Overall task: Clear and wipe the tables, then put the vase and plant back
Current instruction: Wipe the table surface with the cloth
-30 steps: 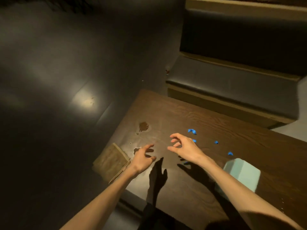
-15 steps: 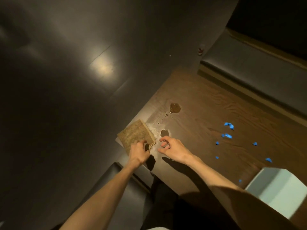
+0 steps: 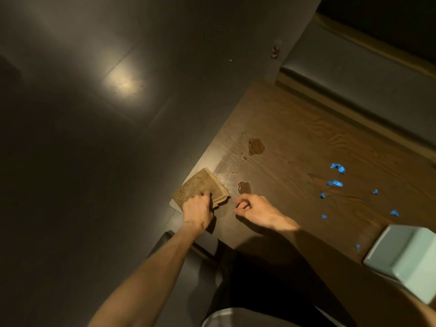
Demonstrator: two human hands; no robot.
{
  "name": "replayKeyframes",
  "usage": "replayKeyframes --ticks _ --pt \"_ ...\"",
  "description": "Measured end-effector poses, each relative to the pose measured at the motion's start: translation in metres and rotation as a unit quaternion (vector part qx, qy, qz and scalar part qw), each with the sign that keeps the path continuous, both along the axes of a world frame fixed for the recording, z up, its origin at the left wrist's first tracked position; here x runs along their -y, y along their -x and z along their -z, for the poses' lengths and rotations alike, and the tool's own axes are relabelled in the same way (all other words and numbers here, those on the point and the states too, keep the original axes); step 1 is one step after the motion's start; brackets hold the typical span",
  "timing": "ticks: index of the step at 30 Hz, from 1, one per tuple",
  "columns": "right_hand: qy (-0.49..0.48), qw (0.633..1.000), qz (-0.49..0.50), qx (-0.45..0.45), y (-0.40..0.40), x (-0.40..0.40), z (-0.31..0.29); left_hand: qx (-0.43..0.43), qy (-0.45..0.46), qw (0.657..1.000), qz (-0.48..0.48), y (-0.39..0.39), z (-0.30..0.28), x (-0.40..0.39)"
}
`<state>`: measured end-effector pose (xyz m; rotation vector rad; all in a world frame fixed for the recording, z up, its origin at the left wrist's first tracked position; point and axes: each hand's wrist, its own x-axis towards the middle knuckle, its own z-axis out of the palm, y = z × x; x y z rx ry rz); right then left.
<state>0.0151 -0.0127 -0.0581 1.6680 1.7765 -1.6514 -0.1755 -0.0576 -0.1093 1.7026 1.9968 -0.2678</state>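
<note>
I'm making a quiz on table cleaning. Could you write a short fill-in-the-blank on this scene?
1. The left hand grips a folded ____ at the table's corner.
2. The scattered scraps are ____ in colour.
3. The number of brown puddles on the wood is ____.

Missing words: cloth; blue; two

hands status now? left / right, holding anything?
Left hand: closed on the folded cloth at the table corner.
Right hand: fingers curled, above the table; holding anything cannot be told.
</note>
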Motion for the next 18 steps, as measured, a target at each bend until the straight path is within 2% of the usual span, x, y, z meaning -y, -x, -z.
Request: replayKeyframes --ticks 3,6,9,10,12,14,18 --pt "0.006 0.999 0.032 -0.021 -0.002 -0.006 -0.008 0.042 0.016 0.999 -0.028 0.008 -0.036 -0.027" --pt "0.005 0.994 0.091 -0.053 -0.002 -0.01 -0.018 0.079 0.018 0.997 -0.015 -0.004 -0.086 -0.059" --pt "0.09 0.968 0.195 -0.133 -0.003 -0.015 -0.03 0.094 -0.006 0.995 0.016 -0.029 -0.132 -0.091" --pt "0.112 0.94 0.262 -0.188 -0.007 -0.019 -0.037 0.118 -0.005 0.993 0.029 -0.042 -0.145 -0.1" --pt "0.128 0.859 0.403 -0.29 -0.027 -0.02 -0.054 0.174 0.001 0.982 0.076 -0.073 -0.161 -0.111" --pt "0.095 0.796 0.483 -0.352 -0.055 -0.019 -0.074 0.213 0.004 0.967 0.14 -0.111 -0.171 -0.113" --pt "-0.005 0.714 0.6 -0.361 -0.111 -0.013 -0.095 0.31 0.015 0.932 0.184 -0.182 -0.184 -0.108"
